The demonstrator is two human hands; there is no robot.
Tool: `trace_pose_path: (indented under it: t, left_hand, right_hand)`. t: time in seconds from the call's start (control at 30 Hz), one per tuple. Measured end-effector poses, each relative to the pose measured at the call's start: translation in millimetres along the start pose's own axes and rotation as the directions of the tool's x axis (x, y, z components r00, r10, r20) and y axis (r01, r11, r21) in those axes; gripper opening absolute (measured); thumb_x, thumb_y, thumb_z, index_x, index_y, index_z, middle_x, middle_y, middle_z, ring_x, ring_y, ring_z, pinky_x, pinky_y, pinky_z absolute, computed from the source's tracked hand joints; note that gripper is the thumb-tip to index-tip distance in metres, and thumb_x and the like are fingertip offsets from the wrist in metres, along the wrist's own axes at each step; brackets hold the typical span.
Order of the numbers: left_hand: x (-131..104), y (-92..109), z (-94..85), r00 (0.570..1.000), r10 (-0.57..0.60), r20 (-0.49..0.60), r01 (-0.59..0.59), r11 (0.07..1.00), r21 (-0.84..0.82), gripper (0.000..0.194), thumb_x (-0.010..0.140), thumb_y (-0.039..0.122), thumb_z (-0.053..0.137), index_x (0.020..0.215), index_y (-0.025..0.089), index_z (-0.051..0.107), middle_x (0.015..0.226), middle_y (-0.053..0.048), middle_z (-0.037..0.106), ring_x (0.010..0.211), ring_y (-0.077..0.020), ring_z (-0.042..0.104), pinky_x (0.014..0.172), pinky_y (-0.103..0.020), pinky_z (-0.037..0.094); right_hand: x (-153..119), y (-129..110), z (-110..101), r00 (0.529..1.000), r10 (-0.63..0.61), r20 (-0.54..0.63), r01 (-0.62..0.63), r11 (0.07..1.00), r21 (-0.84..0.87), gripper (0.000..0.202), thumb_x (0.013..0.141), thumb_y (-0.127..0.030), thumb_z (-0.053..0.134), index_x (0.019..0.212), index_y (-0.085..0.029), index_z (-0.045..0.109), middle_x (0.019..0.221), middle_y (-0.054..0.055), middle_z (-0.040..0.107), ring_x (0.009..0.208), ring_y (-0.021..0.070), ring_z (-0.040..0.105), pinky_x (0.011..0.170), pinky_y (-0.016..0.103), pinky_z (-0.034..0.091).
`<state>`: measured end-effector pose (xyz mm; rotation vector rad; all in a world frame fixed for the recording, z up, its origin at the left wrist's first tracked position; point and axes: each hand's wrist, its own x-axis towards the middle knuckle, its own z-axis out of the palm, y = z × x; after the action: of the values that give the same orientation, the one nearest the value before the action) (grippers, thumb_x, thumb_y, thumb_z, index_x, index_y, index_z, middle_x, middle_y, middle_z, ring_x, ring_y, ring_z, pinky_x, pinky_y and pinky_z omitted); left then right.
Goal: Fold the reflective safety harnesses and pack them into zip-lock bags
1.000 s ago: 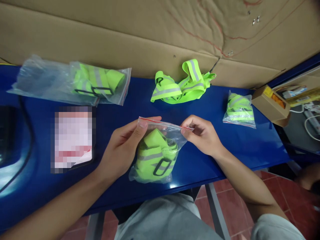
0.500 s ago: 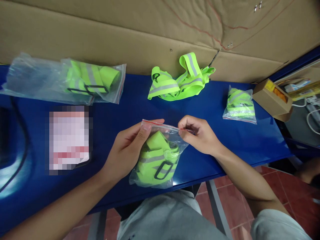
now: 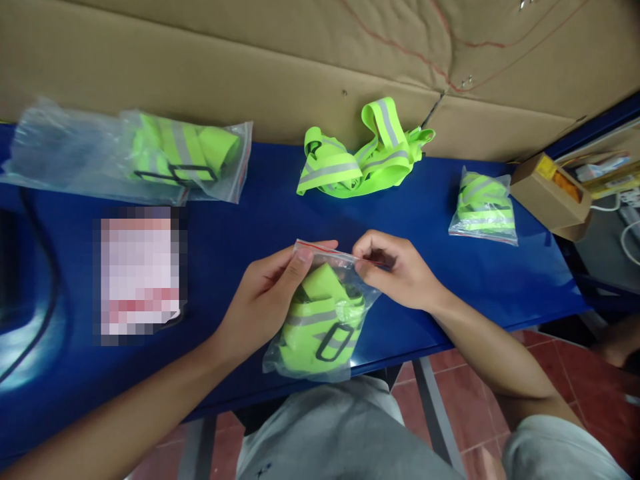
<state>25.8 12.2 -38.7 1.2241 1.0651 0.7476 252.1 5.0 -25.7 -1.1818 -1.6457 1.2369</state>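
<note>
A clear zip bag point(image 3: 320, 327) with folded neon-yellow reflective strap and a black buckle inside hangs between my hands near the table's front edge. My left hand point(image 3: 270, 287) grips its upper left corner, thumb on the front and fingers behind. At the right end of the red-lined zip, my right hand point(image 3: 395, 267) pinches the bag's edge between thumb and curled fingers. Loose neon straps point(image 3: 360, 157) lie in a heap behind the hands.
Bagged straps point(image 3: 185, 157) lie at the back left and another small bag point(image 3: 484, 205) at the right, beside a cardboard box point(image 3: 550, 197). A blurred-out flat object point(image 3: 140, 273) and a black cable point(image 3: 43, 240) are on the left of the blue table point(image 3: 215, 233).
My left hand and the bag's top left corner have shifted slightly right, closer to my right hand. My right hand has slid a little left along the zip. The view has shifted slightly.
</note>
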Motion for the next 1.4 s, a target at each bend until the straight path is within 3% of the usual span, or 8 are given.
trace_pose_path:
  t: [0.47,0.63,0.73,0.87,0.97,1.13,1.23,1.4]
  left_hand:
    - [2,5,5.0,0.999,-0.031,0.041,0.03,0.999,0.01,0.047,0.098,0.062,0.058,0.117,0.026,0.081,0.107,-0.004,0.08,0.092,-0.0213,0.07,0.075,-0.027,0.052]
    - [2,1,8.3,0.99,-0.038,0.133,0.036,0.999,0.021,0.044,0.099,0.06,0.058,0.116,0.027,0.081,0.107,-0.003,0.08,0.095,-0.0222,0.071,0.077,-0.028,0.053]
    - [2,1,7.8,0.997,0.01,0.083,-0.015,0.998,0.059,0.04,0.1,0.056,0.059,0.114,0.026,0.081,0.112,-0.003,0.079,0.099,-0.0221,0.071,0.082,-0.028,0.053]
    - [3,4,3.8,0.997,0.057,-0.049,-0.052,0.994,0.099,0.029,0.095,0.049,0.069,0.098,0.022,0.08,0.098,-0.002,0.079,0.088,-0.0187,0.069,0.076,-0.026,0.051]
    - [4,4,0.8,0.996,0.063,-0.066,-0.057,0.994,0.094,0.028,0.095,0.047,0.07,0.091,0.02,0.077,0.089,-0.002,0.077,0.081,-0.0169,0.067,0.072,-0.026,0.05]
    - [10,2,-2.0,0.996,0.077,0.046,-0.077,0.997,0.003,0.028,0.094,0.044,0.071,0.097,0.017,0.078,0.092,-0.004,0.077,0.085,-0.0171,0.068,0.076,-0.026,0.051]
    - [12,1,-3.5,0.988,0.078,0.133,-0.068,0.994,-0.081,0.027,0.088,0.043,0.077,0.094,0.016,0.077,0.085,-0.002,0.075,0.077,-0.0142,0.064,0.07,-0.024,0.047]
    - [14,-3,-3.9,0.987,0.127,0.099,-0.116,0.987,-0.107,0.035,0.082,0.049,0.081,0.087,0.015,0.076,0.073,-0.001,0.069,0.066,-0.0127,0.057,0.061,-0.024,0.041]
  right_hand:
    - [0,5,2,0.999,0.013,0.035,-0.013,1.0,0.006,0.007,0.09,-0.016,0.063,0.086,-0.018,0.058,0.075,-0.005,0.054,0.066,0.007,0.047,0.061,0.021,0.037]
    - [0,7,2,0.997,0.066,0.05,-0.065,0.997,-0.028,0.015,0.093,-0.025,0.065,0.084,-0.018,0.057,0.071,-0.005,0.052,0.062,0.0074,0.043,0.058,0.022,0.036]
    - [-1,6,4,0.994,0.084,0.071,-0.082,0.996,-0.024,0.013,0.093,-0.026,0.065,0.085,-0.018,0.058,0.069,-0.006,0.052,0.06,0.0071,0.042,0.056,0.022,0.035]
    - [-1,7,5,0.991,0.068,0.115,-0.065,0.997,-0.032,0.017,0.098,-0.033,0.064,0.093,-0.017,0.06,0.073,-0.005,0.054,0.061,0.007,0.045,0.056,0.021,0.036]
    - [0,9,3,0.989,0.073,0.127,-0.067,0.996,-0.055,0.024,0.1,-0.04,0.064,0.098,-0.017,0.063,0.075,-0.004,0.055,0.064,0.0075,0.047,0.058,0.021,0.038]
    - [-2,11,0,0.989,0.087,0.123,-0.073,0.991,-0.112,0.026,0.101,-0.043,0.063,0.098,-0.018,0.064,0.07,-0.006,0.048,0.059,0.0071,0.042,0.054,0.021,0.032]
    - [-5,12,4,0.992,0.075,0.101,-0.062,0.99,-0.128,0.026,0.101,-0.045,0.063,0.101,-0.019,0.065,0.063,-0.008,0.039,0.053,0.0074,0.034,0.05,0.022,0.026]
    - [-6,14,7,0.997,0.025,0.066,-0.015,0.988,-0.153,0.026,0.101,-0.045,0.062,0.099,-0.02,0.067,0.06,-0.007,0.041,0.053,0.0088,0.035,0.051,0.024,0.026]
